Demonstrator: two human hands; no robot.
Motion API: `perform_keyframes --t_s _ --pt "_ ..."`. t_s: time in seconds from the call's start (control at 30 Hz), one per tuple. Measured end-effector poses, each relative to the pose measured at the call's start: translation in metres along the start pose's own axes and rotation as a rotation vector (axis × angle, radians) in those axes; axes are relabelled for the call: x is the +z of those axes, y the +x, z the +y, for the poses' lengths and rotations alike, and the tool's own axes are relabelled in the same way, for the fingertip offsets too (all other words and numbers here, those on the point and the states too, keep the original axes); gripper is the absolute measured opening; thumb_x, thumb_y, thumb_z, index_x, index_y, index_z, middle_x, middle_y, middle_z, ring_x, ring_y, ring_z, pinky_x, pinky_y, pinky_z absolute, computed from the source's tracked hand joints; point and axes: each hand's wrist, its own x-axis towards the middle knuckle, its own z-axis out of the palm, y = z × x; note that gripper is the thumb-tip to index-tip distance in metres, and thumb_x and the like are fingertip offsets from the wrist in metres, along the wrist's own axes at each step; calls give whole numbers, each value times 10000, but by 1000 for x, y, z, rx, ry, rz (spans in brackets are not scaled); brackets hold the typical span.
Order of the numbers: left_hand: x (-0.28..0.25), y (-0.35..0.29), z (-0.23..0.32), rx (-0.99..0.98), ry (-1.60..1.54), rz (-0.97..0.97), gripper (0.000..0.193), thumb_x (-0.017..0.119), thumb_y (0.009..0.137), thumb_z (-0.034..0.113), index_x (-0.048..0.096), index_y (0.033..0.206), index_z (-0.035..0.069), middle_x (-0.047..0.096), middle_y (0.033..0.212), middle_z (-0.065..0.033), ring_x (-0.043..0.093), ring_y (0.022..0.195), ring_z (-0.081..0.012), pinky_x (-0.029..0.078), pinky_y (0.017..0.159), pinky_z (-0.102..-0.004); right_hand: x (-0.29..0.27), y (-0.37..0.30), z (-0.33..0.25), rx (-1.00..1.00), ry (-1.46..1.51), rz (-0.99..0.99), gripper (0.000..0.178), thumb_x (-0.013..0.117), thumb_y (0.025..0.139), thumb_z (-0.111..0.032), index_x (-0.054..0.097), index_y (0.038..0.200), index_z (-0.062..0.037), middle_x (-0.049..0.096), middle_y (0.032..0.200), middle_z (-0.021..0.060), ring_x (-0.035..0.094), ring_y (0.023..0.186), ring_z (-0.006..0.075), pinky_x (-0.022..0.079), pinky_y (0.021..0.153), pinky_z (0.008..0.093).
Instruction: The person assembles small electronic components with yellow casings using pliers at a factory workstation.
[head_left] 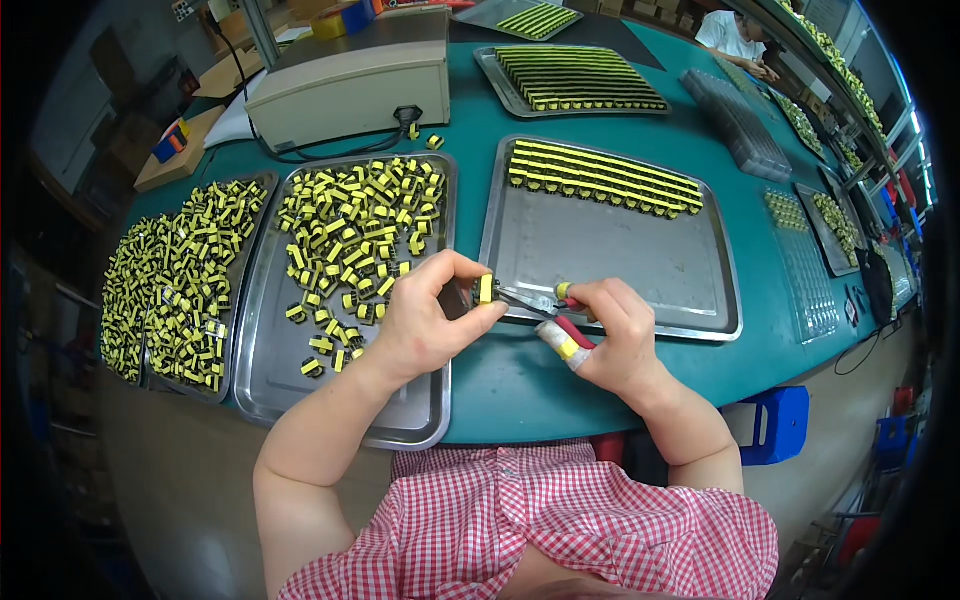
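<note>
Between the thumb and fingertips of my left hand [425,315] is a small black-and-yellow transformer [485,290]. My right hand [615,335] grips pliers [568,330] with red handles, and their metal jaws reach to the right side of that transformer. Yellow and whitish tape wraps the thumb of my right hand. Left of my hands, a metal tray [270,385] carries a loose heap of the same parts. Beyond my right hand lies another metal tray [610,270], with parts lined up in neat rows along its far side.
More loose parts fill trays [180,290] at the far left. Behind stands a beige box-shaped device [350,90] with a black plug and cable. A further tray [490,75] of rows lies at the back. Clear plastic trays [735,120] sit right; a blue stool [780,425] stands below. Another person [735,40] works at the far right.
</note>
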Motion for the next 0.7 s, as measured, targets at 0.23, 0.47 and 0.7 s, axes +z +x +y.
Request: perform_keyframes --t_s 0.23,0.47,0.7 --pt "0 -1 3 27 105 40 292 736 675 133 574 885 12 577 748 -49 532 603 -95 432 554 -232 -1 1 -2 -18 -33 17 373 796 574 -146 590 865 -36 569 708 70 555 596 210 461 522 304" --pt "5 1 -3 -78 -61 -20 291 683 730 50 552 984 -6 557 817 -4 504 705 -54 419 635 -190 -1 1 -1 105 77 -80 360 772 626 -128 573 903 -13 579 785 95 583 692 200 479 606 296" --pt "8 1 -11 -79 -442 -193 335 618 792 36 518 1106 -25 525 1046 -65 507 964 -128 399 848 -264 9 -9 9 636 993 -364 281 602 849 -167 512 1048 10 597 944 97 599 756 152 502 695 293"
